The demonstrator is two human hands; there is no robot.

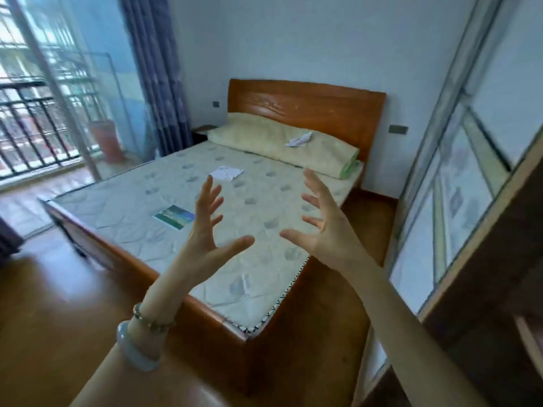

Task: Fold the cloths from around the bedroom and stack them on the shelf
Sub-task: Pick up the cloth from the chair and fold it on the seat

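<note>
Two bare forearms reach forward over the wooden floor, the left hand (205, 230) and right hand (326, 230) raised with fingers spread wide, each grip apart and empty. Beyond them lies the bed (182, 304), where a white cloth (226, 173) rests flat mid-mattress, a crumpled white cloth (299, 140) sits on the pillow (264, 139), and a blue-green cloth (174, 216) lies nearer. Motion blur softens the wardrobe (482, 271) at right, cut off by the frame's edge.

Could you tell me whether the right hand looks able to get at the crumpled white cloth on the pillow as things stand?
Probably not yet. The right hand is open and empty over the mattress, and the white cloth on the pillow lies well beyond it. Nothing blocks the way.
</note>
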